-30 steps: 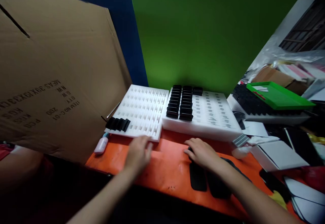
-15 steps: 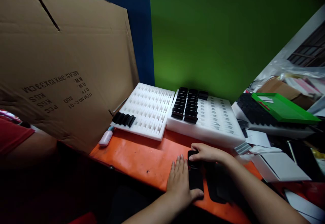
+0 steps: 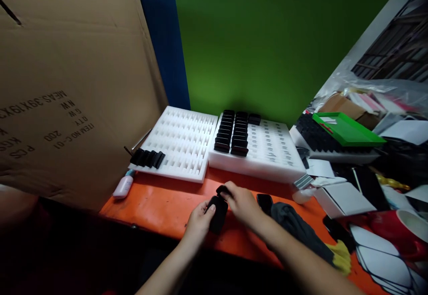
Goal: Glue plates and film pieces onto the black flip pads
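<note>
So the black case is now held up between both hands, just over the front middle of the orange bench, a little short of the gap between the two foam trays. Half a second ago it was lying flat on the bench further right, with the left hand laid flat beside it, fingers stretched out straight. Now the left hand is wrapped on the case's left side, fingers curled and pressed together against it. The right hand is set on the top end, fingers bent down and closed on it, where a small black bit sticks out. What that bit is can't be made out. A second ago the left hand was up at the edge of the left tray, so it's been brought back and in.

A second black piece is seen flat on the bench just right of the right hand, next to a dark cloth. Everything else is unchanged. Rows of black blocks are seated in the right tray, and a short row is lying on the left tray's near corner. A pink tube is beside that corner, and the cardboard box is propped on the left.
</note>
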`<action>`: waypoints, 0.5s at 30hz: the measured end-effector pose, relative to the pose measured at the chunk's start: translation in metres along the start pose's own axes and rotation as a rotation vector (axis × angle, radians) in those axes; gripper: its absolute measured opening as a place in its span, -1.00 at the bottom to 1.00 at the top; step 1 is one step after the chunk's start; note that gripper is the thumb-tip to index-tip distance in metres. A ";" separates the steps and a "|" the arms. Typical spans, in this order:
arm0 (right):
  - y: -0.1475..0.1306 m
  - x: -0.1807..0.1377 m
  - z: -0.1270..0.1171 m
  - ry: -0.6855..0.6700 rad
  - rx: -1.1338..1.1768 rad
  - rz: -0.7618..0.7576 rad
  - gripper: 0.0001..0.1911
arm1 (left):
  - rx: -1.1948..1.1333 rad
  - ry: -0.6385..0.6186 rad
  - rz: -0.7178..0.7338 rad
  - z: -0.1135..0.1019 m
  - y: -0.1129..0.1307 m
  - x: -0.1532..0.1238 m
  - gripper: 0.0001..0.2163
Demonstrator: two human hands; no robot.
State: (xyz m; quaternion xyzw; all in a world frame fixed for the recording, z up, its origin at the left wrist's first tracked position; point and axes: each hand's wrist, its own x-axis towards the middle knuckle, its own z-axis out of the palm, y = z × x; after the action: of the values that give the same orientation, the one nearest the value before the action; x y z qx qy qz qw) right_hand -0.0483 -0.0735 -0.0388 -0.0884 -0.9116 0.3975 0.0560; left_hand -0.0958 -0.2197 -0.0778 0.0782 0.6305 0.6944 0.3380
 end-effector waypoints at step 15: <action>-0.056 0.059 0.052 0.050 -0.207 -0.366 -0.59 | 0.851 0.350 0.300 -0.116 0.113 0.007 -0.58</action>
State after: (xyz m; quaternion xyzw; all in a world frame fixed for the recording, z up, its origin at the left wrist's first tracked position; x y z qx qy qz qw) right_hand -0.1219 -0.1361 -0.0312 0.0637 -0.9468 0.2825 0.1403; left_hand -0.2048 -0.3091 0.0022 0.1817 0.8877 0.4186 0.0610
